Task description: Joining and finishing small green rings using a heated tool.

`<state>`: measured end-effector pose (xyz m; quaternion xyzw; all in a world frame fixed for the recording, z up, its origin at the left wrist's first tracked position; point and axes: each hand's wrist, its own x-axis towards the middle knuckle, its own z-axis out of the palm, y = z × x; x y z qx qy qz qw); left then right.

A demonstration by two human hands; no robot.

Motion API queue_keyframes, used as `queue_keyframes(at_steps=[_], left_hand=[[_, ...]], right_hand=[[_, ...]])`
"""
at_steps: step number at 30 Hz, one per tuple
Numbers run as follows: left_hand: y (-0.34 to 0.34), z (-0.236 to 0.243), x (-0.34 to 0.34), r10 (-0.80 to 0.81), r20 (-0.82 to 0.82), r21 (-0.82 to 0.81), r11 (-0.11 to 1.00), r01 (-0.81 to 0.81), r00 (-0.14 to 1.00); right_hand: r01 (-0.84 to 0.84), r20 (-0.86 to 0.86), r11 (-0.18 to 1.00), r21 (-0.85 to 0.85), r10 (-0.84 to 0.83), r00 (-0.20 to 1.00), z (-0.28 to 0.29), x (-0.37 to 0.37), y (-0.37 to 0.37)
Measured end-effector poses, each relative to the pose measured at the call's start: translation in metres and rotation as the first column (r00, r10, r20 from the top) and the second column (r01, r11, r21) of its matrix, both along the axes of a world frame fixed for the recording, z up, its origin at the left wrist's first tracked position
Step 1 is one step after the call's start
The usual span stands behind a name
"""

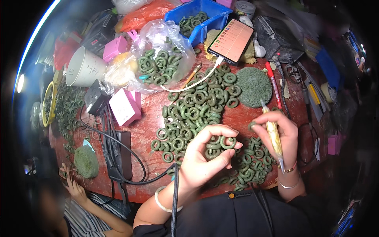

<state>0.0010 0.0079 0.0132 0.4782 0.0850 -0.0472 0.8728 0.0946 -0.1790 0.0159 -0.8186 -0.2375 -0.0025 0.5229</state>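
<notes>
My left hand (205,158) is above the heap, thumb and fingers closed on a small dark green ring (228,143), its opening toward me. In my right hand (283,130) lies a slim pen-shaped tool (273,138) with a yellowish handle and a thin pale tip pointing away from me. A small green bit (251,125) shows at the right thumb and fingertips; its kind I cannot make out. Beyond that hand rests a round, rough green pad (254,85). Loose green rings (193,112) spread across the middle of the red table, and more (252,162) lie between my hands.
Behind the rings are a clear bag (158,65) of rings, a blue bin (201,23) and a lit phone (231,41) on a white cable. Black cables (112,142) and a pink-sided box (125,106) stand left. Another person's hand (75,187) is near a second green pad (85,162).
</notes>
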Motion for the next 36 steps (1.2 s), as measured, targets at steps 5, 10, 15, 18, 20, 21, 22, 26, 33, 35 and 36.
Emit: queue_keyframes(at_steps=[5, 10, 15, 18, 20, 21, 22, 26, 33, 35, 36], left_hand=[[0.001, 0.000, 0.000, -0.020, -0.043, 0.001, 1.000, 0.020, 0.999], [0.000, 0.003, 0.003, -0.016, -0.080, 0.058, 0.998, 0.021, 0.997], [0.002, 0.004, 0.003, -0.155, -0.112, -0.005, 0.988, 0.155, 0.982], [0.002, 0.001, 0.002, -0.148, -0.072, -0.042, 0.989, 0.145, 0.986], [0.001, 0.000, 0.000, -0.071, -0.051, -0.016, 0.997, 0.070, 0.996], [0.002, -0.002, -0.001, -0.058, -0.056, 0.048, 0.997, 0.061, 0.997], [0.002, -0.002, 0.000, -0.064, -0.054, 0.046, 0.997, 0.066, 0.996], [0.002, -0.001, 0.001, -0.028, 0.006, 0.144, 0.989, 0.027, 1.000], [0.001, 0.003, 0.000, -0.021, -0.006, 0.233, 0.972, 0.021, 1.000], [0.001, 0.002, 0.001, -0.025, -0.003, 0.234, 0.972, 0.025, 1.000], [0.000, 0.002, 0.001, -0.018, 0.003, 0.276, 0.961, 0.017, 1.000]], right_hand=[[-0.153, 0.057, 0.978, 0.143, 0.147, 0.988, 0.001, -0.010, 0.006], [-0.224, 0.171, 0.966, 0.128, 0.201, 0.965, 0.008, -0.012, 0.008], [-0.314, 0.325, 0.949, 0.012, 0.293, 0.899, 0.009, -0.013, 0.003], [-0.334, 0.385, 0.942, -0.011, 0.312, 0.868, 0.006, -0.013, 0.003], [-0.315, 0.336, 0.946, 0.072, 0.274, 0.901, 0.006, -0.011, 0.007], [-0.295, 0.313, 0.951, 0.088, 0.255, 0.915, 0.006, -0.010, 0.008], [-0.290, 0.314, 0.953, 0.087, 0.251, 0.916, 0.006, -0.009, 0.007], [-0.262, 0.195, 0.957, 0.122, 0.236, 0.952, 0.005, -0.005, 0.005], [-0.264, 0.168, 0.956, 0.126, 0.242, 0.956, 0.008, -0.007, 0.006], [-0.260, 0.156, 0.958, 0.123, 0.240, 0.958, 0.008, -0.007, 0.006], [-0.285, 0.206, 0.950, 0.124, 0.257, 0.944, 0.009, -0.008, 0.008]])
